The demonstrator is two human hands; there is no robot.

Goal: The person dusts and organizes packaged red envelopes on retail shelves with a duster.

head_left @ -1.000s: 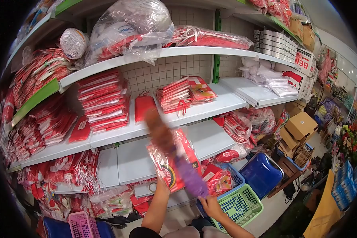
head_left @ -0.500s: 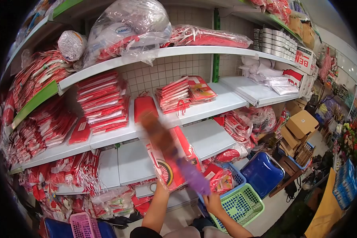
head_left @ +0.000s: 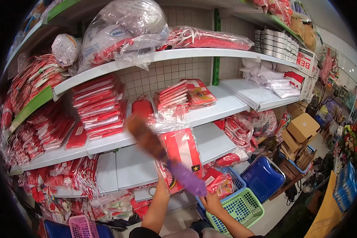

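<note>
My left hand (head_left: 162,183) holds a flat clear plastic package (head_left: 182,148) from below, its fingers mostly hidden behind it. Red and white printed material with a black emblem and a small yellow star shows inside. Wrapped round the end of a duster (head_left: 164,158) is my right hand (head_left: 212,203). The duster is brown toward its far end and purple near the hand, smeared by motion, and it crosses in front of the package's left side. Behind them runs a white shelf (head_left: 216,113) with a red packet (head_left: 142,108) and a small pile of red packages (head_left: 171,95).
A tall stack of red and white packages (head_left: 99,107) stands on the left of the shelf. Low on the right are a green basket (head_left: 242,210), a blue basket (head_left: 238,180) and a blue padded chair (head_left: 263,176). A pink basket (head_left: 83,227) is at lower left.
The duster's brown end has swung left and slightly down. The package has shifted right, and its clear upper part now overlaps the shelf edge. The camera view has shifted slightly.
</note>
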